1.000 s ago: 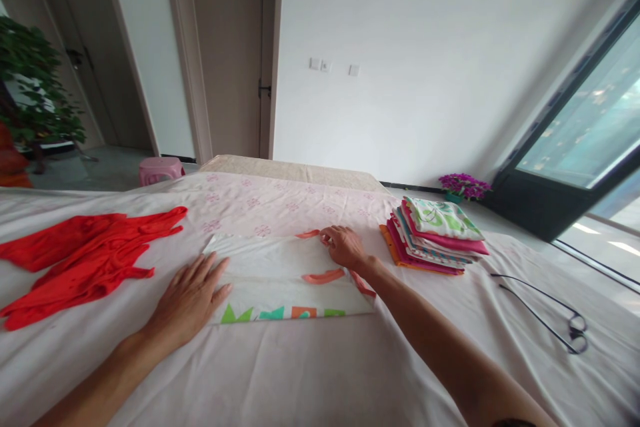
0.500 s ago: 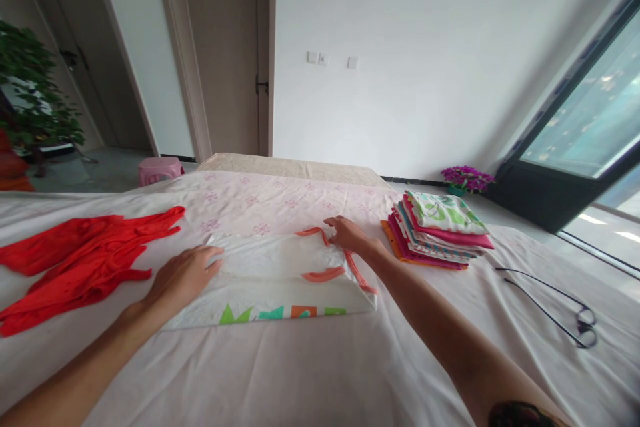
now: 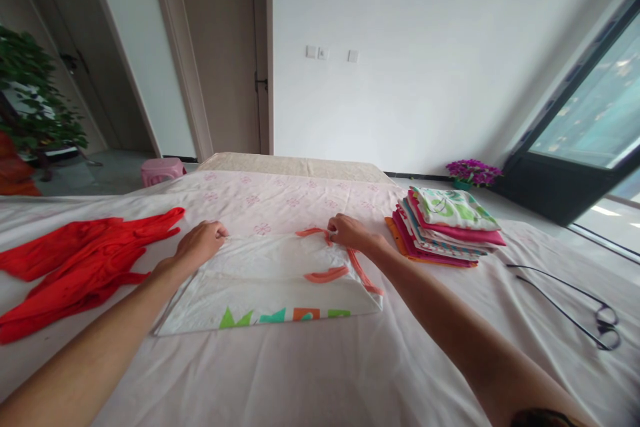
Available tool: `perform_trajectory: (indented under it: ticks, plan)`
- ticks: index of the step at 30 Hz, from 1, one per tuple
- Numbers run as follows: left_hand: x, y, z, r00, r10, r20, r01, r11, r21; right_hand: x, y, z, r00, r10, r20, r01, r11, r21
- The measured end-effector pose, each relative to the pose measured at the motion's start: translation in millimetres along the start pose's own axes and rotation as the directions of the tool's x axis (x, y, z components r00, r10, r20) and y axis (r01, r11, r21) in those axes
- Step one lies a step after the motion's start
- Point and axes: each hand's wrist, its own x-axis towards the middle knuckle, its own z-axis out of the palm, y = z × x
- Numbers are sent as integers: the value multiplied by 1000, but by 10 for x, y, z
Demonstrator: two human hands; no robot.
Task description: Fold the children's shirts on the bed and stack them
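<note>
A white garment (image 3: 273, 277) with orange trim and a band of coloured shapes lies flat on the white bed sheet (image 3: 320, 373) in front of me. My left hand (image 3: 200, 243) is closed on the garment's far left corner. My right hand (image 3: 347, 232) pinches its far right corner, next to the orange trim. Both arms reach across the bed.
A red garment (image 3: 80, 263) lies spread at the left. A stack of folded colourful clothes (image 3: 445, 227) sits at the right, with dark wire hangers (image 3: 575, 310) beyond it. Behind the bed are a pink stool (image 3: 161, 170), a purple flower pot (image 3: 473, 173), a doorway and a large window.
My left hand has slid from the garment's near left side up to its far left corner and closed there. My right hand has stayed at the far right corner.
</note>
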Motion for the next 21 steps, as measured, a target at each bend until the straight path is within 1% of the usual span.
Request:
perform_trajectory:
  ticks: [2, 5, 7, 9, 11, 13, 16, 19, 21]
  plan:
    - [-50, -27, -7, 999, 27, -29, -27, 1000, 5, -53, 8, 43, 999, -19, -46, 20, 1000, 1]
    - [-106, -62, -25, 990, 117, -76, -119, 993, -26, -149, -4, 87, 996, -37, -78, 37, 999, 7]
    - [-128, -83, -42, 985, 160, -65, -165, 982, -89, -220, -25, 99, 992, -53, -112, 54, 998, 12]
    - [-148, -113, -54, 984, 177, -30, -179, 972, -149, -292, -50, 105, 988, -61, -139, 63, 998, 6]
    - [-182, -158, -55, 982, 187, -19, -187, 967, -172, -365, -69, 113, 985, -70, -156, 67, 997, -29]
    - [-243, -210, -48, 979, 199, -46, -204, 967, -155, -439, -77, 128, 978, -101, -183, 86, 992, -90]
    - [-402, -266, -46, 965, 242, -104, -250, 965, -81, -549, -72, 161, 962, -169, -217, 132, 976, -175]
    - [-607, -265, -69, 956, 275, -104, -278, 961, -6, -645, -66, 181, 946, -235, -223, 183, 956, -229]
    - [-730, -249, -90, 957, 275, -90, -276, 961, 5, -694, -66, 171, 931, -281, -232, 222, 943, -249]
